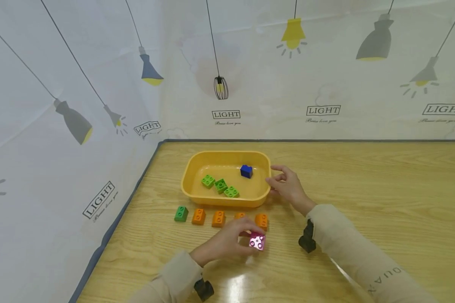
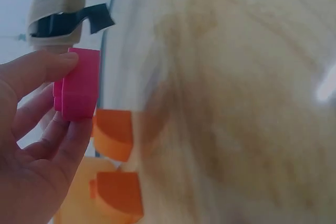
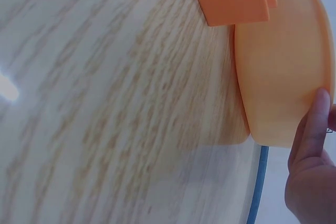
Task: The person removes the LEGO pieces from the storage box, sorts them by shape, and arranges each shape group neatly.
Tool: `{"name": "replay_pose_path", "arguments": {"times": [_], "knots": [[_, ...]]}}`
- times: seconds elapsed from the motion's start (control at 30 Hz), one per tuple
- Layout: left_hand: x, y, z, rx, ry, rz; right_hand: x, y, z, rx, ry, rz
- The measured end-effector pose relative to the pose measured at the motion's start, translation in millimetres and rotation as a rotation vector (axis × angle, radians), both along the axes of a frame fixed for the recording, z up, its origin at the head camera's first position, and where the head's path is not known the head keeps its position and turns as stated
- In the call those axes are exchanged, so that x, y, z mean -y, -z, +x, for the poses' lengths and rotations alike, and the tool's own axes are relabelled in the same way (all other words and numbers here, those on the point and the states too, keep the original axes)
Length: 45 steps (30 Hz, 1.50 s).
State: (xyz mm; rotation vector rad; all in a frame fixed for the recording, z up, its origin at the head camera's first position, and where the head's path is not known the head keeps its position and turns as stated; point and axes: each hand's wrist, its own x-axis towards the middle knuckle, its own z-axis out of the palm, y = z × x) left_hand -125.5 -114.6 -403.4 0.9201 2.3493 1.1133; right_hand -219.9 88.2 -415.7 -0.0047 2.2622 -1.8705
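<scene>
My left hand [image 1: 227, 240] pinches a pink toy building block [image 1: 257, 241] between thumb and fingers, its studs facing up toward the head camera. In the left wrist view the pink block [image 2: 81, 85] stands just off the orange blocks. My right hand [image 1: 290, 189] grips the right-hand rim of a yellow plastic tray [image 1: 227, 202], which also fills the side of the right wrist view. Inside the tray lie a blue block [image 1: 246, 171] and three light green blocks [image 1: 231, 192], one showing its hollow underside.
Before the tray a row stands on the wooden table [image 1: 364, 181]: a dark green block [image 1: 181, 213] at the left, then several orange blocks [image 1: 218, 219], one partly hidden behind my left hand. White printed sheeting [image 1: 258, 122] borders the table at the back and left.
</scene>
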Motion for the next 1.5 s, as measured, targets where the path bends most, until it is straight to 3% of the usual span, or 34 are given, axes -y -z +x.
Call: {"name": "replay_pose_path", "arguments": {"times": [0.3, 0.53, 0.83, 1.2, 1.5], "knots": [[-9.2, 13.8, 5.3, -0.045, 0.055, -0.052, 0.0, 1.1, -0.3, -0.012, -0.011, -0.032], [-10.6, 19.4, 4.6, -0.055, 0.047, -0.085, 0.5, 0.6, -0.2, -0.005, -0.003, -0.027], [-9.6, 23.0, 3.9, -0.031, 0.025, -0.074, 0.9, 0.6, -0.6, 0.003, -0.002, -0.008], [-9.5, 24.9, 2.6, 0.057, -0.005, -0.049, 0.7, 1.2, -1.1, -0.010, -0.008, 0.000], [-12.2, 22.1, 3.6, 0.017, -0.001, -0.089, 0.6, -0.1, -0.5, -0.006, -0.010, -0.006]]}}
